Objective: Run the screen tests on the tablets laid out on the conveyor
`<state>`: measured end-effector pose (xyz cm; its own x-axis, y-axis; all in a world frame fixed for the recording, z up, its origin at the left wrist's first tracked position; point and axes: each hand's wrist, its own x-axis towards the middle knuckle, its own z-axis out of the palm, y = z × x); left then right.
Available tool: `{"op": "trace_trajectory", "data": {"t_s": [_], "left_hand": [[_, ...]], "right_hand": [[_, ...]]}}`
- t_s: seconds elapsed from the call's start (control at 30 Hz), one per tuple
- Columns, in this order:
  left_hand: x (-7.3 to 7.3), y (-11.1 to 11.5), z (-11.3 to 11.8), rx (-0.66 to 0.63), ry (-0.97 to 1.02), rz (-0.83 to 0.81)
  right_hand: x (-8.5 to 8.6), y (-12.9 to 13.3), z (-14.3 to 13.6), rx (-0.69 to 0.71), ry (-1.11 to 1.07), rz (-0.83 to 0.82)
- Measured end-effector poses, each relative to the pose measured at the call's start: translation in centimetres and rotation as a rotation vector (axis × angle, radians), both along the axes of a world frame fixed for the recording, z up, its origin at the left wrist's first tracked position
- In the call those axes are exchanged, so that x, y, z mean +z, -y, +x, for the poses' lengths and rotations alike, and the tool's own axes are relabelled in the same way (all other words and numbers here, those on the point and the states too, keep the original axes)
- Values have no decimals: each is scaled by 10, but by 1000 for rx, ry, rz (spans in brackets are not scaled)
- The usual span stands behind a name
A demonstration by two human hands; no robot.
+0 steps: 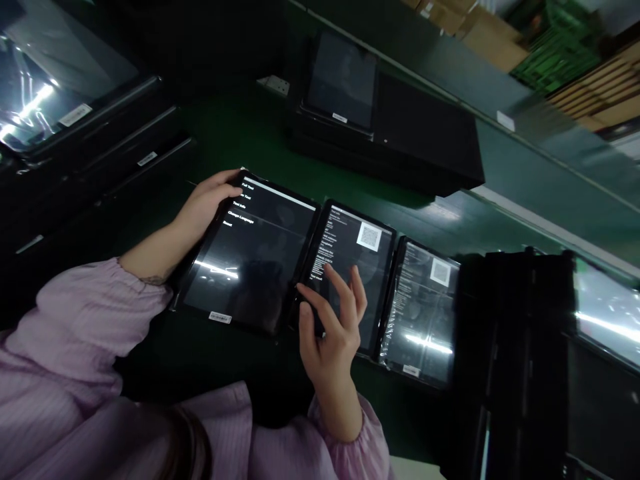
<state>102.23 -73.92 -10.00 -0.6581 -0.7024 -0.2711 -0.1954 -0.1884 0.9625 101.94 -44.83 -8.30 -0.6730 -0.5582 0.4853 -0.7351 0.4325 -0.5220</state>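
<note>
My left hand (209,199) grips the upper left edge of a black tablet (250,257), its thumb over the lit screen beside a white text menu. A barcode label (220,318) sits on the tablet's lower edge. My right hand (333,320) is open, fingers spread and slightly bent, over the lower left part of a second tablet (373,280) showing text and a QR code. Whether its fingertips touch the glass I cannot tell. Right of that lies a third tablet (425,307) with a similar page, under a wrinkled, shiny film.
Stacked tablets (75,73) stand at the left. Behind, another tablet (343,83) lies on a long black box (425,133) on the green work surface (215,130). Black stacks (520,347) and a reflective screen (610,300) are at the right; cardboard boxes (487,37) and green crates (555,47) farther back.
</note>
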Motion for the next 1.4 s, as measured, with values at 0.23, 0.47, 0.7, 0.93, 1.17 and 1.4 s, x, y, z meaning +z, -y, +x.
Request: {"op": "trace_trajectory", "data": {"t_s": [0.23, 0.47, 0.7, 0.93, 1.17, 1.4], "left_hand": [[3, -4, 1, 24, -53, 31], [-2, 0, 3, 13, -116, 73], [-4, 2, 2, 15, -127, 100], [-5, 1, 3, 2, -162, 140], [-4, 0, 3, 6, -124, 118], [-6, 2, 3, 0, -129, 105]], "right_hand": [[0, -24, -59, -194, -79, 163], [2, -24, -81, -154, -68, 179], [8, -15, -54, 151, -5, 265], [7, -13, -55, 143, -30, 267], [7, -31, -71, -147, -89, 88], [10, -38, -78, -177, -64, 77]]}}
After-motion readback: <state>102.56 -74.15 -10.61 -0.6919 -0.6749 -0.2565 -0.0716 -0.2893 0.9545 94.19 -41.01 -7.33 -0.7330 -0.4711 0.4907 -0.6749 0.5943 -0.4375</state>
